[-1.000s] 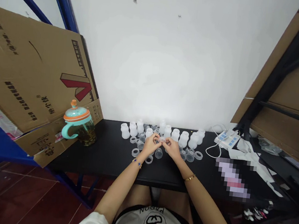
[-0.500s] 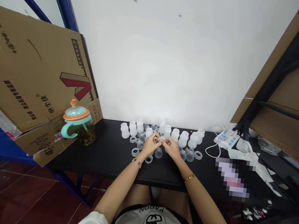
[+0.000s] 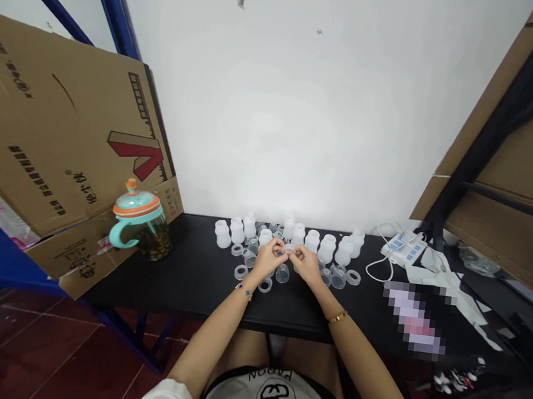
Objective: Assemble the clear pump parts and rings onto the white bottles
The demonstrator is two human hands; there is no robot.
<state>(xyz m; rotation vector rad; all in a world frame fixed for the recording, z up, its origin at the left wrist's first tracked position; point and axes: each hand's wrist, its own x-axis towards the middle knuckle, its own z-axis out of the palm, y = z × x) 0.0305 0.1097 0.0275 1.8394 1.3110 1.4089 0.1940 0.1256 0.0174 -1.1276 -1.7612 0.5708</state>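
Fingers (image 3: 280, 247) of both hands are pinched on one small piece: the left hand (image 3: 269, 257) has one side, the right hand (image 3: 306, 262) the other, and between them sits a pale, see-through round piece (image 3: 289, 249), its finer detail too small to read. It's up over the black counter (image 3: 187, 290), about midway along, nearer the back edge than the front.

Right around the hands, look at the containers! White bottles (image 3: 328, 248), waisted and upright, run in a loose row along the back edge; their walls are cloudy, so what's inside can't be told. In front of them come clear domed cups (image 3: 282, 273), one just below the held piece, and clear rings (image 3: 241, 272) lying flat, one of them closest to the front edge.

Over to the back left corner, a clear pitcher (image 3: 159, 238) stands with its turquoise, orange-trimmed lid (image 3: 136, 203) on, dark brownish contents showing through its wall. Beside it leans a printed cardboard box (image 3: 61, 129). Across towards the right end, near the back edge, lies a white power strip (image 3: 405, 247).
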